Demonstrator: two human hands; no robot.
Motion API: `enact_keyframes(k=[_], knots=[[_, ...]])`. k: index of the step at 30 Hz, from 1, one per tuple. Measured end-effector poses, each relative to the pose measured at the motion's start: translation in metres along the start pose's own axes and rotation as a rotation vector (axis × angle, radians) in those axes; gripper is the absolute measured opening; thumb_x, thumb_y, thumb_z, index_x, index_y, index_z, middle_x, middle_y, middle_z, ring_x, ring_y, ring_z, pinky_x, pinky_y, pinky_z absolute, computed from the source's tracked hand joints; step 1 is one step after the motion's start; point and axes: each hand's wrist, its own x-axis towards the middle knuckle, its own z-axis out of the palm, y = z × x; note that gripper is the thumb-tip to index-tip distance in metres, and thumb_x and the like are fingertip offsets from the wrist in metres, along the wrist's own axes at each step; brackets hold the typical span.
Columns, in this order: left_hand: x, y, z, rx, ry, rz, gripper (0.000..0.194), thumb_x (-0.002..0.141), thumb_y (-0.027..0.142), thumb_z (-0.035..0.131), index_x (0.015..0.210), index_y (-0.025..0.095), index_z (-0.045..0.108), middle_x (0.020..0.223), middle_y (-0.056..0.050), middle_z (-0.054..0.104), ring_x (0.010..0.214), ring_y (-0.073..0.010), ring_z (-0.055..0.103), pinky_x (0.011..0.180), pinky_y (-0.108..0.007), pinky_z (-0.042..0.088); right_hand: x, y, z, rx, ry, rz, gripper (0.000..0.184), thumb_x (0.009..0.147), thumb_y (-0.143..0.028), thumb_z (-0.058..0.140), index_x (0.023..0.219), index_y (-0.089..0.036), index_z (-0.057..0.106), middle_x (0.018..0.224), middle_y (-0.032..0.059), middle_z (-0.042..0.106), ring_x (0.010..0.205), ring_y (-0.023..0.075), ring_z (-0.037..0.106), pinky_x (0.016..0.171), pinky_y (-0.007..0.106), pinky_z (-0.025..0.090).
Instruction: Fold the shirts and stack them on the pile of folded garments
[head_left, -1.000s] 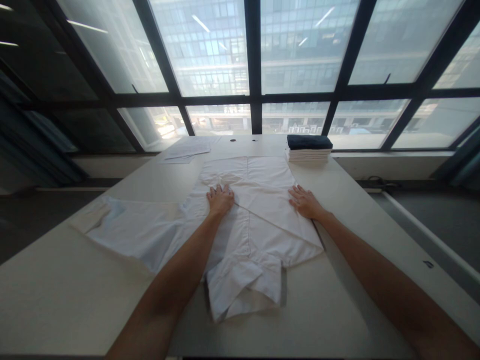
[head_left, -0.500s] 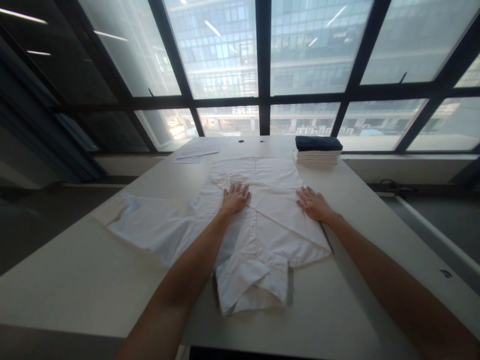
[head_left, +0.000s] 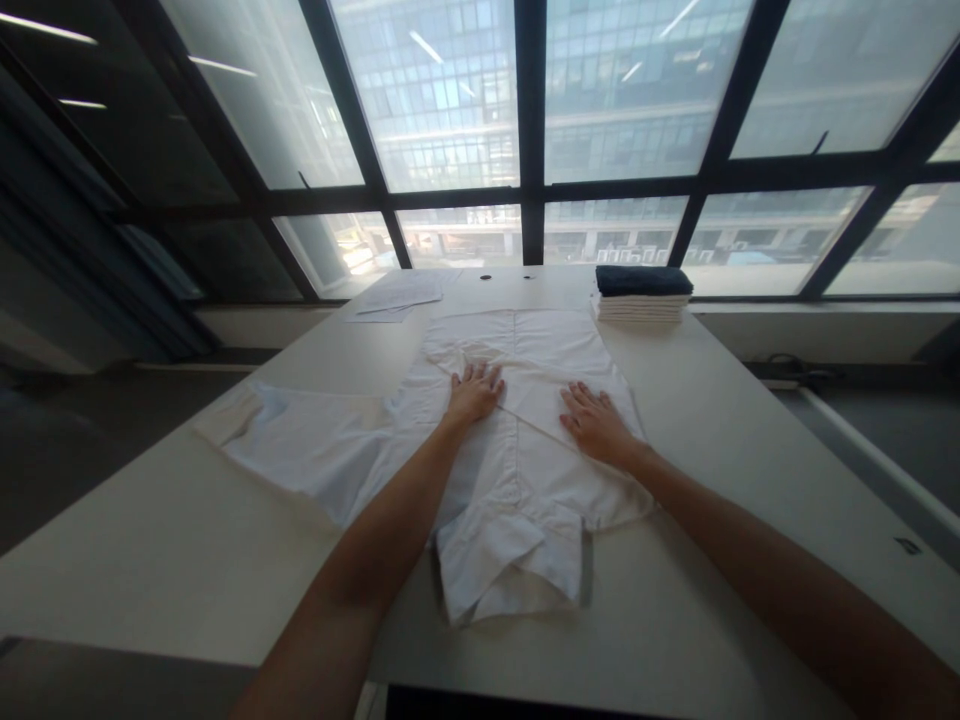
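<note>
A white shirt [head_left: 562, 340] lies flat on the table, its collar [head_left: 517, 570] toward me near the front edge. One sleeve [head_left: 315, 440] stretches out to the left; on the right the sleeve is folded across the body of the shirt. My left hand [head_left: 478, 393] rests open on the middle of the cloth, fingers spread. My right hand [head_left: 598, 425] also lies open, palm down, on the folded right side. Small creases run through the fabric around both hands.
The white table [head_left: 697, 430] extends to a wall of dark-framed windows. At its back right sits a stack of folded white cloth [head_left: 641, 308] with a dark blue folded cloth [head_left: 643, 281] on top. White paper sheets [head_left: 397, 297] lie at the back left.
My right hand has slid left from the shirt's right edge, farther in over the folded side. My left hand stays in place on the cloth. The view has shifted slightly.
</note>
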Motion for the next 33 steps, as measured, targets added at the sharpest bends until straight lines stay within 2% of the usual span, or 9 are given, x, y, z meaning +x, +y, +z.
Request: enact_keyframes(k=[4,17,25,33], knots=[[-0.001,0.001,-0.002,-0.005,0.001,-0.003,0.059,0.107,0.050,0.026,0.162,0.029,0.035,0.171,-0.009,0.026,0.156,-0.0367,0.024,0.121,-0.068,0.021,0.002,0.006,0.007,0.009,-0.074,0.020,0.061,0.108,-0.043,0.028,0.161,-0.014,0.037,0.169,0.0151,0.028,0.158,0.0286,0.021,0.125,0.053,0.020],[-0.001,0.001,-0.002,-0.023,0.007,-0.009,0.059,0.107,0.050,0.028,0.161,0.030,0.036,0.171,-0.007,0.025,0.156,-0.0345,0.023,0.122,-0.067,0.020,0.003,0.012,0.006,0.019,-0.072,0.023,0.061,0.108,-0.044,0.027,0.161,-0.015,0.038,0.170,0.0137,0.027,0.158,0.0278,0.020,0.126,0.053,0.019],[0.000,0.001,-0.002,-0.023,0.008,-0.012,0.059,0.107,0.050,0.028,0.162,0.031,0.035,0.171,-0.007,0.025,0.156,-0.0340,0.023,0.122,-0.067,0.020,0.005,0.021,0.003,-0.060,-0.062,0.171,0.066,0.108,-0.047,0.026,0.162,-0.011,0.034,0.170,0.0173,0.026,0.157,0.0309,0.022,0.125,0.052,0.020],[-0.001,0.002,-0.003,-0.035,0.001,-0.015,0.059,0.106,0.050,0.028,0.162,0.030,0.035,0.172,-0.007,0.024,0.156,-0.0351,0.023,0.122,-0.067,0.020,0.004,0.027,0.003,-0.065,-0.022,0.186,0.064,0.107,-0.043,0.029,0.159,-0.008,0.039,0.168,0.0186,0.030,0.156,0.0309,0.025,0.125,0.051,0.020]])
